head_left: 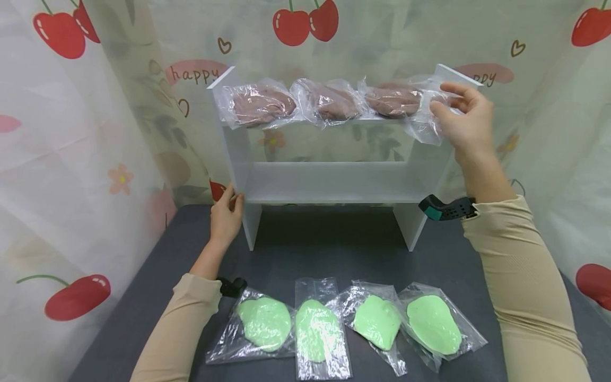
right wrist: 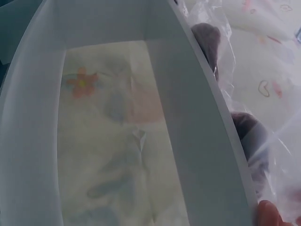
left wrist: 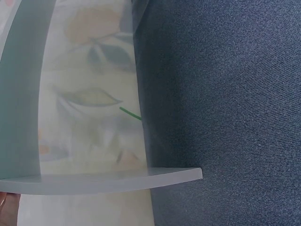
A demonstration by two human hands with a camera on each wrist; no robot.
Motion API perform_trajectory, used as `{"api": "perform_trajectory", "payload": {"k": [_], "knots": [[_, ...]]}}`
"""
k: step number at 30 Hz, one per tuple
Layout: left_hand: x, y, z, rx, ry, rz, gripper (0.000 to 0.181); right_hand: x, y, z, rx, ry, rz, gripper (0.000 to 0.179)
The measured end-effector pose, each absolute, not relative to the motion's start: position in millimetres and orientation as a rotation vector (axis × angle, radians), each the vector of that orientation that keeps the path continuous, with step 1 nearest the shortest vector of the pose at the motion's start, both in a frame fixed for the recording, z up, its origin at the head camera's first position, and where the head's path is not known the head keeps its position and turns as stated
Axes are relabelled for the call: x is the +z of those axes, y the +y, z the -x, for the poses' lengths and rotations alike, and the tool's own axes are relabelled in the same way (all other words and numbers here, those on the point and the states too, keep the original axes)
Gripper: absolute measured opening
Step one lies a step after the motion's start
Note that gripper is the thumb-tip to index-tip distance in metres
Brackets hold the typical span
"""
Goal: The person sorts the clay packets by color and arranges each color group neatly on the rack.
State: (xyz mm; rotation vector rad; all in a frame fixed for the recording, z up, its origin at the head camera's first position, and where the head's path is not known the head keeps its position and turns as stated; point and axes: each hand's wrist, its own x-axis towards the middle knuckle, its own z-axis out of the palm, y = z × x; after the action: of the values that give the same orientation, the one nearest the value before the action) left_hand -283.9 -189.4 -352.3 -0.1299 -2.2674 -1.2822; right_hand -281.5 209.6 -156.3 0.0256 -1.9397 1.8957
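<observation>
White shelf (head_left: pixel 329 183), two boards between two side panels, stands upright on a dark tabletop (head_left: pixel 329 257); a cherry-print curtain (head_left: pixel 348 58) hangs behind it.

Left hand (head_left: pixel 225 222): at the outer edge of the shelf's left panel, about lower-board height, fingers bent; cannot tell whether they pinch the panel. Black strap (head_left: pixel 233 287) at that wrist.

Left end of shelf's top board: first brown pack (head_left: pixel 262 106) in clear plastic, wrap overhanging the front edge. On the tabletop in front of the left panel: first green pack (head_left: pixel 266 324), lying flat. In front of shelf, just left of its middle: second green pack (head_left: pixel 316 329).

Middle of top board: second brown pack (head_left: pixel 336 103). In front of shelf, right of its middle: third green pack (head_left: pixel 377 322). Above, on top board: third brown pack (head_left: pixel 393 101). In front of right panel: fourth green pack (head_left: pixel 434 324).

Right end of top board: loose clear plastic (head_left: pixel 427 130) droops over the edge. Right hand (head_left: pixel 470 119) is there, thumb and forefinger bent toward each other, tips apart beside the plastic; cannot tell whether they pinch a fold.
</observation>
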Motion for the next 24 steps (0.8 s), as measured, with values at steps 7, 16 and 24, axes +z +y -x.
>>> {"api": "perform_trajectory", "payload": {"k": [7, 16, 24], "knots": [[-352.7, -189.3, 284.1, -1.276, -2.270, 0.128, 0.047, -167.2, 220.9, 272.1, 2.040, -1.834, -0.129, 0.034], [-353.0, -188.8, 284.8, -1.272, -2.263, 0.130, 0.047, -184.5, 236.2, 251.9, 2.053, -1.790, -0.194, 0.029], [-352.3, -188.6, 283.4, -1.278, -2.273, 0.132, 0.047, -216.8, 248.8, 241.8, 1.747, -2.214, -0.360, 0.017]]}}
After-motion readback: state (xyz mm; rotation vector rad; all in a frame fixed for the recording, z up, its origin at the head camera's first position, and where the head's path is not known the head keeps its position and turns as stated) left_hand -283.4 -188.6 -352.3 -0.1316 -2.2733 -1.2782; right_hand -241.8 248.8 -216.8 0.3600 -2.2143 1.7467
